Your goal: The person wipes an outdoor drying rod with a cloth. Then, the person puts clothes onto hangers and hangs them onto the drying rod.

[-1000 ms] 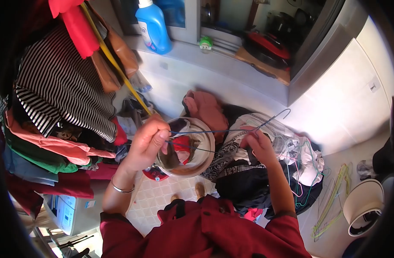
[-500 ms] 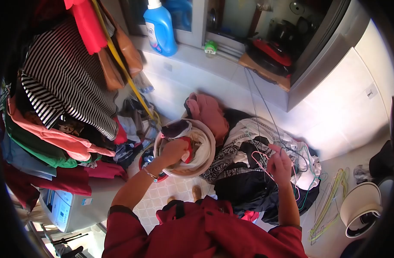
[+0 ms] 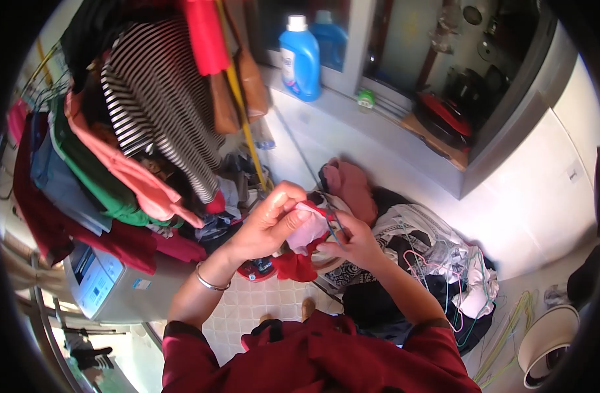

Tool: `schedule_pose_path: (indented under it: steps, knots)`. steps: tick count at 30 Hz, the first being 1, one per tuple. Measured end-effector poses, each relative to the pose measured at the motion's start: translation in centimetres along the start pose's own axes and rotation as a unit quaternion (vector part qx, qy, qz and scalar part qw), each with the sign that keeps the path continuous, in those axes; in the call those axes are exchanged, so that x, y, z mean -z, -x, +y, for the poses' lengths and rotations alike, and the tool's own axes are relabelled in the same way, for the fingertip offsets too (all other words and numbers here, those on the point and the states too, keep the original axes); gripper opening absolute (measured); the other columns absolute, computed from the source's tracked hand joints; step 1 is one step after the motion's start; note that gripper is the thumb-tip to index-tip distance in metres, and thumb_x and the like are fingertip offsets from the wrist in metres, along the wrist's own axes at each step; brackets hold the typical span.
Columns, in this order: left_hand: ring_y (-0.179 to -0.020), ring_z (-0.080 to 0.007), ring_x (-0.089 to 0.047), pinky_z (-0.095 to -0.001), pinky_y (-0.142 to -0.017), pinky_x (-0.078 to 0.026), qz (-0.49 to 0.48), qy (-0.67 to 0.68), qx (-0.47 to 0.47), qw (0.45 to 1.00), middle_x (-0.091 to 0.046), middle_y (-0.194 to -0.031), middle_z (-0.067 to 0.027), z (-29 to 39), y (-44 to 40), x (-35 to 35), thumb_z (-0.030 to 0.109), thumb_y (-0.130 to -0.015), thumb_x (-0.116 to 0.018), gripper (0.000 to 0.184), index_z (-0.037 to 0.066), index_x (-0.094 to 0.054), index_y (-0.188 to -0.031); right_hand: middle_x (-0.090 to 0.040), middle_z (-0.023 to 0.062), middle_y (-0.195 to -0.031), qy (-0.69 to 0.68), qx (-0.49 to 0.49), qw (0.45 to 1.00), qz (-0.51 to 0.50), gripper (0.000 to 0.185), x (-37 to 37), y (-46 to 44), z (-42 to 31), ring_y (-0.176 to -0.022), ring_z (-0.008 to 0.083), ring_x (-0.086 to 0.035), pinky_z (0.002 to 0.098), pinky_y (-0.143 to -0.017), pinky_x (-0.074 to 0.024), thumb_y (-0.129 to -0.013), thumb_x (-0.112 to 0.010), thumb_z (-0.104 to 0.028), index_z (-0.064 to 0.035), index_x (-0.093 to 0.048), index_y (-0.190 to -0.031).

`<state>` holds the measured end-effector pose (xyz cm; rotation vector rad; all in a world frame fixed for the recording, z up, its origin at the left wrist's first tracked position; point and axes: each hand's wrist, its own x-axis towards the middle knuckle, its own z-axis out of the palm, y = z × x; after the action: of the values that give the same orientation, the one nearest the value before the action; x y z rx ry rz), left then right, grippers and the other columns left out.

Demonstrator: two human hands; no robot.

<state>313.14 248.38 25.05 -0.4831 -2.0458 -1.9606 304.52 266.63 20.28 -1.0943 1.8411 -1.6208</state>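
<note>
In front of my chest, my left hand (image 3: 274, 223) pinches the edge of a small red and pale pink garment (image 3: 308, 234), thumb on top. Facing it, my right hand (image 3: 356, 239) is closed around a dark wire hanger (image 3: 333, 230), part of which shows against the cloth. The garment hangs bunched between both hands, its red part lower down. Just below and behind it is a pale laundry basket (image 3: 327, 265), mostly hidden by my hands and the cloth.
Clothes and loose hangers lie heaped at the right (image 3: 437, 262), with a pink garment (image 3: 349, 190) behind. Hanging clothes (image 3: 162, 85) and a washing machine (image 3: 126, 288) stand left. A blue detergent bottle (image 3: 300, 62) is on the sill. A white visor (image 3: 549, 340) lies at lower right.
My left hand has lifted the red and pale garment out of the basket. My right hand has moved left from the clothes heap with the hanger, and both hands meet at the cloth.
</note>
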Motion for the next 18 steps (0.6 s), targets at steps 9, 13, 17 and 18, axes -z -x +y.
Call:
schedule_pose_path:
  steps: [9,13,17,18]
  knots:
    - [-0.084,-0.0047,-0.045,-0.0198,-0.070,-0.039,0.008,-0.016,0.250,0.968,-0.050,-0.092,0.0033,6.4,12.5,7.0,0.015,-0.082,-0.061,0.024,0.004,-0.048,-0.099,-0.056,-0.0035,-0.070,-0.161,0.022,0.985,-0.056,0.015,-7.7,-2.4,-4.7,-0.062,0.0013,-0.049,0.0162,-0.055,-0.0386,-0.074,-0.068,-0.007,-0.0024,-0.055,-0.080]
    - [-0.086,-0.0081,-0.048,-0.0250,-0.082,-0.040,-0.079,-0.061,0.392,0.915,-0.056,-0.096,0.0008,5.7,21.6,8.9,0.015,-0.078,-0.066,0.034,-0.001,-0.055,-0.105,-0.056,-0.0022,-0.066,-0.168,0.037,0.983,-0.067,0.014,-13.5,-3.1,-5.8,-0.059,0.0015,-0.048,0.0163,-0.053,-0.0379,-0.074,-0.067,-0.006,-0.0015,-0.054,-0.074]
    - [-0.099,-0.0122,-0.049,-0.0244,-0.086,-0.038,0.176,0.079,0.199,0.961,-0.054,-0.109,-0.0054,11.4,29.5,8.6,0.015,-0.083,-0.059,0.032,0.000,-0.054,-0.110,-0.056,-0.0021,-0.067,-0.067,0.054,0.989,-0.117,0.014,-20.0,-3.9,-5.8,-0.061,0.0014,-0.048,0.0167,-0.054,-0.0386,-0.076,-0.067,-0.008,-0.0021,-0.054,-0.075]
    - [-0.101,-0.0124,-0.049,-0.0238,-0.087,-0.037,0.196,0.174,0.147,0.954,-0.054,-0.112,-0.0055,12.1,31.0,8.6,0.014,-0.084,-0.057,0.036,0.000,-0.049,-0.116,-0.056,-0.0022,-0.070,-0.088,0.062,0.985,-0.139,0.014,-22.2,-3.6,-5.9,-0.062,0.0016,-0.047,0.0167,-0.054,-0.0385,-0.076,-0.066,-0.009,-0.0025,-0.054,-0.076]
